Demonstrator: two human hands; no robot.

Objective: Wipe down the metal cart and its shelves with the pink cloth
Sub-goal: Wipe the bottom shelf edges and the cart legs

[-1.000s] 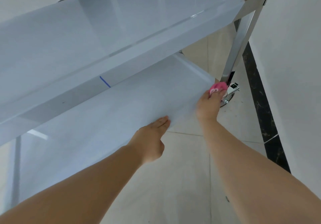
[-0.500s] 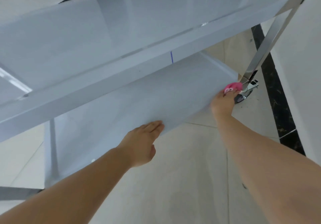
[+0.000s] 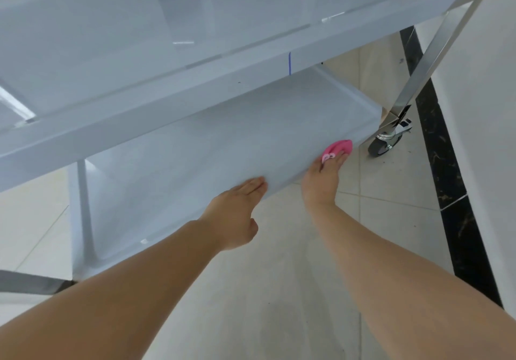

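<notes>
Since the earlier frames, the right hand [image 3: 322, 181] and the pink cloth [image 3: 338, 148] have slid back along the front edge of the lower shelf [image 3: 223, 147], away from the caster [image 3: 383, 145]; a stretch of shelf rim now separates cloth from wheel, where before the cloth sat at the corner. Right hand: fingers curled around the bunched pink cloth, pressing it against the front rim of the lower shelf, near that shelf's right corner. Left hand [image 3: 237, 214]: fingers straight and together, flat against the same front rim, to the left of the right hand and apart from it; it holds nothing, and its thumb hangs below the rim. Both bare forearms reach in from the bottom of the view. Lower shelf: pale, tray-like, with a raised lip. Upper shelf [image 3: 195, 38]: directly above the lower shelf, its front rail marked with a short blue line [image 3: 289, 63]. Polished metal leg [image 3: 435, 49]: runs from the upper shelf's right corner down past the lower shelf's right corner to the grey caster. Below the lower shelf lies a light tiled floor [image 3: 279, 290]; right of the caster, a black marble strip [image 3: 446, 164] borders a white wall [image 3: 485, 136].
</notes>
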